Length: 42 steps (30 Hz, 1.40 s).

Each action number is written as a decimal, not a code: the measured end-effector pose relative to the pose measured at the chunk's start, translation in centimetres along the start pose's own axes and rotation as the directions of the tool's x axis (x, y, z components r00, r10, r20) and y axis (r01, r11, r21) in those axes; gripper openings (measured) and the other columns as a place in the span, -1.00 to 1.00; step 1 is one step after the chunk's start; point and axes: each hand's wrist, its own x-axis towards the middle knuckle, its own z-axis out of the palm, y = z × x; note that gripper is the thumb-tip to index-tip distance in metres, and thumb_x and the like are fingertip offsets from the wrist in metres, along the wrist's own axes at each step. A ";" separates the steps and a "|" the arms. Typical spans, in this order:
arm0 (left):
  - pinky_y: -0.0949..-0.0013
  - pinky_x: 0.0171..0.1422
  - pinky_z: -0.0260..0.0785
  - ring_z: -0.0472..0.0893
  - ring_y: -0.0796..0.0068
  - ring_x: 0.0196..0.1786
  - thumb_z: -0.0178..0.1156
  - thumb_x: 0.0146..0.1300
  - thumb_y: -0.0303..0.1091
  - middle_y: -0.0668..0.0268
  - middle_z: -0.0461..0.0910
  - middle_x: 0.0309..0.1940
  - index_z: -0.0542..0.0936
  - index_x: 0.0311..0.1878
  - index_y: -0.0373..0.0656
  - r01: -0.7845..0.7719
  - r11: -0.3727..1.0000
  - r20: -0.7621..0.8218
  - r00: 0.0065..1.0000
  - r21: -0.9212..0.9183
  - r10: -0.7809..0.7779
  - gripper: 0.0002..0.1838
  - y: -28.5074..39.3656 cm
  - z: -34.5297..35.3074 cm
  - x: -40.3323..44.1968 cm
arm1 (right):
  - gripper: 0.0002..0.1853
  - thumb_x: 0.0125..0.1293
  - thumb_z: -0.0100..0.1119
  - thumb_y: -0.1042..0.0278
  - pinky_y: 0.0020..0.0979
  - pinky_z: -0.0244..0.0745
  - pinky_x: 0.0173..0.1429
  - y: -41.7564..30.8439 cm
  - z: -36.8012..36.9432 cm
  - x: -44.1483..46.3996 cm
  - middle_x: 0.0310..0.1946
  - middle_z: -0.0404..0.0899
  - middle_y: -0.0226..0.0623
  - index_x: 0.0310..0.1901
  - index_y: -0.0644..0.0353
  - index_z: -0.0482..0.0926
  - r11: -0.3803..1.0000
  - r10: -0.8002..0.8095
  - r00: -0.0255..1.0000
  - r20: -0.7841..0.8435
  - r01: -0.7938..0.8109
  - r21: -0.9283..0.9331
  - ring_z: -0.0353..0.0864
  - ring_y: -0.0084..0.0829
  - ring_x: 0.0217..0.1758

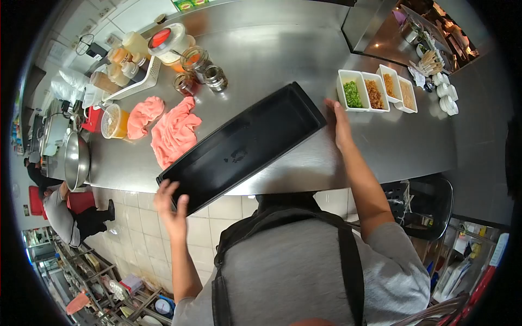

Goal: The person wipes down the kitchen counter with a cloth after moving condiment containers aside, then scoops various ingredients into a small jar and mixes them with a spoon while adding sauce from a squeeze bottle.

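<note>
A long black rectangular tray [244,144] lies slantwise at the counter's front edge, its near left corner out past the edge. Some wet-looking marks show on its bottom. At that left end is my left hand [172,204], fingers apart and curved around the corner. My right hand [340,122] is beside the tray's far right end, its fingers stretched out and nothing in the palm. Pink cloths [176,132] lie bunched against the tray's left side.
White containers [353,91] of chopped food stand on the steel counter [283,49] at right. Jars [196,58], a bottle basket [136,81], a tub [114,121] and a metal bowl [76,160] are at left. Two people [68,212] stand beyond the counter's left end.
</note>
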 end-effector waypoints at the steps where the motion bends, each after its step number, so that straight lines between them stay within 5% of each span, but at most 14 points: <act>1: 0.14 0.54 0.14 0.38 0.16 0.44 0.34 0.33 -0.21 0.15 0.48 0.34 0.51 0.34 -0.16 0.061 0.997 -0.118 0.991 0.042 -0.056 -0.46 -2.6 -0.4 -0.5 | -0.30 0.56 -0.11 -0.21 -0.32 0.12 0.56 -1.9 0.1 -0.2 0.39 0.46 -0.12 0.43 0.25 0.40 0.984 0.142 0.985 0.094 -0.151 0.094 0.35 -0.16 0.49; 2: 0.14 0.54 0.14 0.38 0.16 0.44 0.34 0.33 -0.21 0.15 0.48 0.34 0.51 0.34 -0.16 0.067 0.997 -0.126 0.990 0.039 -0.061 -0.46 -4.1 -0.3 -0.7 | -0.18 0.45 0.03 -0.33 -0.33 0.11 0.55 -4.6 0.8 -0.7 0.40 0.44 -0.15 0.45 0.24 0.36 0.935 0.271 0.941 0.204 -0.308 0.177 0.35 -0.21 0.48; 3: 0.15 0.56 0.12 0.33 0.18 0.48 0.32 0.35 -0.14 0.16 0.42 0.39 0.39 0.43 -0.15 0.375 0.865 0.017 0.920 -0.332 -0.392 -0.35 -5.4 -0.2 -0.9 | -0.18 0.45 0.03 -0.33 -0.33 0.11 0.55 -5.9 1.7 -1.0 0.40 0.44 -0.15 0.45 0.24 0.36 0.937 0.267 0.940 0.213 -0.305 0.173 0.35 -0.21 0.48; 5: 0.19 0.60 0.07 0.26 0.23 0.54 0.31 0.36 0.06 0.15 0.26 0.52 0.16 0.59 -0.13 0.734 0.335 0.422 0.635 -0.591 -0.647 -0.11 -9.4 0.7 -1.5 | -0.08 0.34 0.18 -0.37 -0.32 0.15 0.53 -7.5 3.3 -1.4 0.40 0.42 -0.12 0.47 0.26 0.32 0.944 0.319 0.864 0.389 -0.255 -0.207 0.39 -0.25 0.44; 11: 0.24 0.57 0.11 0.33 0.22 0.50 0.32 0.34 0.08 0.12 0.37 0.45 0.26 0.51 -0.33 0.739 0.210 0.543 0.629 -0.640 -0.556 -0.12 -10.1 0.7 -0.8 | -0.18 0.25 0.38 -0.04 -0.36 0.25 0.44 -7.6 3.8 -5.2 0.24 0.57 -0.14 0.43 0.28 0.36 0.917 0.382 0.890 0.248 -0.332 -0.219 0.50 -0.30 0.31; 15: 0.28 0.52 0.16 0.44 0.24 0.38 0.31 0.35 0.00 0.10 0.47 0.34 0.32 0.45 -0.40 0.773 0.457 0.559 0.634 -0.440 -0.534 -0.19 -7.6 0.8 -0.3 | -0.24 0.18 0.31 0.24 -0.35 0.28 0.39 -5.4 -2.7 -11.0 0.23 0.55 -0.12 0.43 0.29 0.36 0.857 0.467 0.878 0.111 -0.417 -0.303 0.50 -0.29 0.27; 19: 0.21 0.54 0.15 0.39 0.14 0.43 0.27 0.37 0.10 -0.04 0.39 0.40 0.28 0.47 -0.42 0.599 0.746 0.627 0.708 -0.291 -0.324 -0.13 -5.8 6.6 -0.5 | -0.20 0.15 0.34 0.26 -0.26 0.32 0.38 -5.8 -10.7 -18.6 0.21 0.55 -0.10 0.45 0.24 0.34 0.838 0.519 0.828 -0.213 -0.542 -0.061 0.49 -0.19 0.28; 25: 0.17 0.60 0.08 0.24 0.18 0.57 0.13 0.48 0.09 0.03 0.23 0.54 0.29 0.50 -0.24 0.515 0.592 0.722 0.670 -0.620 0.172 -0.27 1.0 12.0 5.6 | -0.51 0.11 0.42 0.21 -0.16 0.53 0.07 -4.1 -25.1 -25.7 0.01 0.63 -0.43 0.11 0.07 0.58 0.735 0.678 0.665 -0.313 -0.608 0.300 0.61 -0.24 0.04; 28: 0.13 0.60 0.11 0.29 0.16 0.53 0.31 0.36 -0.06 0.04 0.34 0.47 0.47 0.38 -0.20 0.032 0.895 0.387 0.908 -0.445 0.160 -0.37 -3.9 11.4 13.1 | -0.39 0.03 0.49 0.15 -0.06 0.60 0.05 -4.3 -30.2 -28.0 0.05 0.63 -0.30 0.17 0.04 0.56 0.677 0.731 0.534 -0.425 -0.642 0.359 0.63 -0.18 0.06; 29: 0.13 0.59 0.12 0.30 0.08 0.52 0.36 0.25 -0.14 0.02 0.28 0.50 0.50 0.37 -0.11 0.314 0.617 0.440 0.896 -0.722 0.059 -0.37 -6.8 11.2 15.7 | -0.39 0.03 0.49 0.15 -0.06 0.60 0.05 -4.5 -31.0 -28.7 0.05 0.63 -0.30 0.17 0.04 0.56 0.681 0.728 0.529 -0.436 -0.633 0.368 0.63 -0.18 0.06; 31: -0.19 0.61 0.01 0.22 -0.11 0.54 0.34 0.19 -0.14 0.05 0.19 0.54 0.44 0.45 0.07 -0.199 0.978 0.220 0.953 -0.063 0.208 -0.29 -9.0 7.8 20.0 | -0.34 -0.01 0.52 0.10 -0.04 0.61 0.06 -4.5 -32.9 -30.1 0.07 0.63 -0.29 0.17 0.08 0.56 0.692 0.715 0.490 -0.499 -0.599 0.403 0.62 -0.15 0.06; 32: -0.19 0.61 0.01 0.22 -0.11 0.54 0.34 0.19 -0.14 0.05 0.19 0.54 0.44 0.45 0.07 -0.213 0.975 0.222 0.949 -0.065 0.223 -0.29 -10.5 8.8 20.3 | -0.33 0.01 0.52 0.06 -0.01 0.60 0.07 -4.5 -33.8 -30.9 0.11 0.62 -0.27 0.18 0.09 0.56 0.710 0.700 0.521 -0.488 -0.583 0.395 0.60 -0.11 0.10; 34: -0.57 0.53 -0.22 0.06 -0.34 0.56 0.26 0.25 -0.04 0.10 0.11 0.58 0.33 0.53 0.30 -0.177 0.833 0.280 0.960 0.525 0.027 -0.25 -13.8 12.7 18.4 | -0.32 0.02 0.51 0.05 0.00 0.57 0.08 -3.9 -36.5 -32.6 0.12 0.61 -0.27 0.20 0.08 0.55 0.724 0.690 0.553 -0.467 -0.537 0.433 0.57 -0.10 0.13; 42: -0.70 0.48 -0.50 -0.13 -0.41 0.61 0.30 0.15 0.18 0.15 0.03 0.63 0.34 0.52 0.40 -0.453 0.825 0.346 0.875 0.338 0.339 -0.18 2.4 19.7 7.4 | -0.26 0.08 0.46 0.06 0.09 0.50 0.13 -3.5 -45.0 -38.7 0.26 0.50 -0.25 0.34 -0.06 0.46 0.742 0.667 0.376 -0.643 -0.409 0.531 0.48 -0.06 0.27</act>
